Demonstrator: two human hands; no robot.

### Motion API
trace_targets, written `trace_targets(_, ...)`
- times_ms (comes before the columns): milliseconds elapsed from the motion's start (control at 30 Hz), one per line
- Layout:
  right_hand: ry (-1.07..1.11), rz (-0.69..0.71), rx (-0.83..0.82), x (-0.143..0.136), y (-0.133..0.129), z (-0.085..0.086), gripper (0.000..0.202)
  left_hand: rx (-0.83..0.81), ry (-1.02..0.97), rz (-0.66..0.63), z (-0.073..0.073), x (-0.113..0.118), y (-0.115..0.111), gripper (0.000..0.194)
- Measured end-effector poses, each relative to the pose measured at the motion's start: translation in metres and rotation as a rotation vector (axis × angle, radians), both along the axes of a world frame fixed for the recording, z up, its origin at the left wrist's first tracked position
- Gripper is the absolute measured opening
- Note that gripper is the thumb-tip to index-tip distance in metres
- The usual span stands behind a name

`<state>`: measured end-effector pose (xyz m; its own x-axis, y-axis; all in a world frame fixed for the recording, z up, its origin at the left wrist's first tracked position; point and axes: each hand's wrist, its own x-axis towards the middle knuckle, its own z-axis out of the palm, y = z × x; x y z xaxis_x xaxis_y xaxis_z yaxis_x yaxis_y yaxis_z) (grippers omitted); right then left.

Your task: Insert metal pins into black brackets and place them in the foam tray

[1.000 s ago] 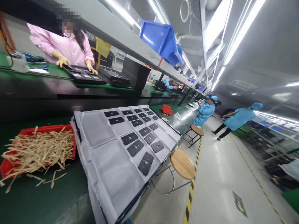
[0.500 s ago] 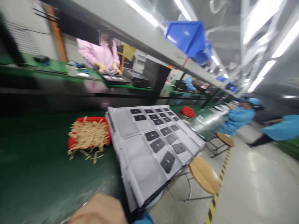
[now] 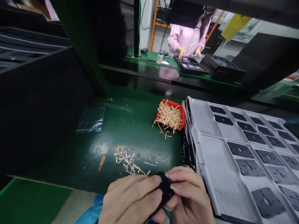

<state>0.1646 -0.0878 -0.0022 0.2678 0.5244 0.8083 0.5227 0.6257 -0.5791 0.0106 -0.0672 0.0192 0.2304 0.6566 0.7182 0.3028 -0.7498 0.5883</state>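
A small black piece is held between my two hands at the bottom centre, near the table's front edge. My left hand wraps its fingers over the left side of the piece. On the right side, the fingertips of my right hand pinch it. Much of the piece is covered by my fingers. Just beyond my hands lies a loose scatter of tan strips and clear bits. To the right, a white tray holds several flat dark plates in its compartments.
A red bin heaped with tan strips stands against the tray's left side. A clear plastic bag lies left on the green table. A green post rises at left. Across the bench, a person in pink handles a black tray.
The view has swung left and down. Both my hands now show, holding the black piece, and the strip scatter and plastic bag have come into view. The white tray now appears farther right.
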Motion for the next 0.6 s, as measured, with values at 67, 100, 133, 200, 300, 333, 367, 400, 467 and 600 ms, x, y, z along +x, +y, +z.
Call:
trace_targets(67, -0.084, 0.002, -0.016, 0.004, 0.000, 0.001, 0.007, 0.000, -0.024, -0.032, -0.002, -0.001, 0.002, 0.016)
trace_targets(100, -0.134, 0.005, -0.024, 0.007, -0.001, 0.002, 0.007, 0.028, -0.029, -0.066, -0.002, -0.002, 0.004, 0.016)
trace_targets(133, -0.182, 0.007, -0.031, 0.010, -0.002, 0.003, 0.007, 0.045, -0.033, -0.085, -0.001, -0.004, 0.005, 0.017)
trace_targets(200, -0.264, 0.007, -0.034, 0.015, -0.003, 0.005, 0.008, 0.037, 0.003, -0.128, 0.001, -0.007, 0.009, 0.017)
trace_targets(300, -0.353, -0.009, -0.005, 0.015, -0.001, 0.008, 0.018, -0.025, 0.031, -0.151, 0.004, -0.009, 0.011, 0.017)
trace_targets(333, -0.376, -0.009, 0.008, 0.014, 0.000, 0.009, 0.021, -0.040, 0.010, -0.152, 0.003, -0.009, 0.011, 0.016)
trace_targets(367, -0.387, -0.008, 0.019, 0.012, 0.001, 0.010, 0.022, -0.049, -0.017, -0.155, 0.001, -0.009, 0.009, 0.016)
trace_targets(400, -0.391, -0.005, 0.023, 0.009, 0.002, 0.010, 0.023, -0.067, -0.042, -0.153, -0.001, -0.009, 0.008, 0.014)
trace_targets(467, -0.366, -0.010, 0.021, 0.004, 0.003, 0.009, 0.023, -0.119, -0.076, -0.163, -0.005, -0.009, 0.005, 0.008)
trace_targets(600, -0.307, -0.011, -0.013, -0.004, 0.002, 0.006, 0.023, -0.358, -0.153, -0.206, -0.008, -0.007, 0.001, 0.005)
